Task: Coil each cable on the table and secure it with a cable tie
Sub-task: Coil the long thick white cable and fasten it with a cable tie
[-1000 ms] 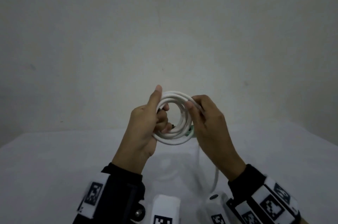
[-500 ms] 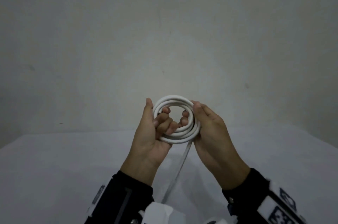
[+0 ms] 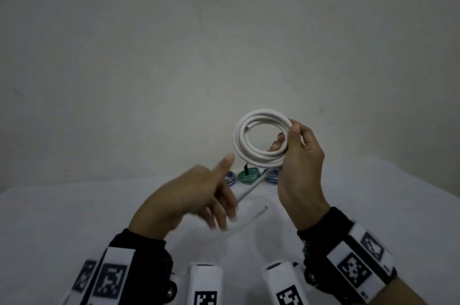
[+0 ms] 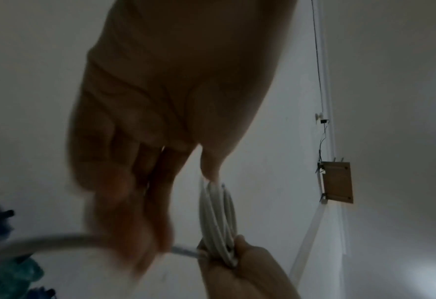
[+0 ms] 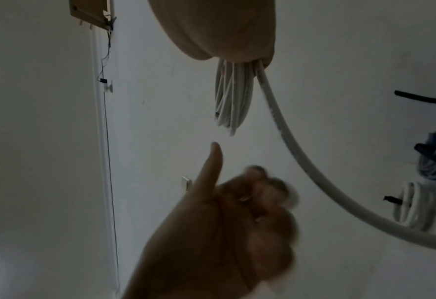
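White cable coil (image 3: 261, 140) sits pinched in the right hand (image 3: 302, 163); the left hand (image 3: 196, 195), blurred, holds nothing, thumb raised, below it.

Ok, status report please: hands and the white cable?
Right hand grips white coil, raised. Left hand off it, blurred. Loose tail hangs uncoiled. No tie on yet.

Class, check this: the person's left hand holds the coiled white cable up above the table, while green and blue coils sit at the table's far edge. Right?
Not quite. In the head view the right hand holds the coiled white cable; the left hand is off the coil. The green coil and blue coil do sit at the far edge.
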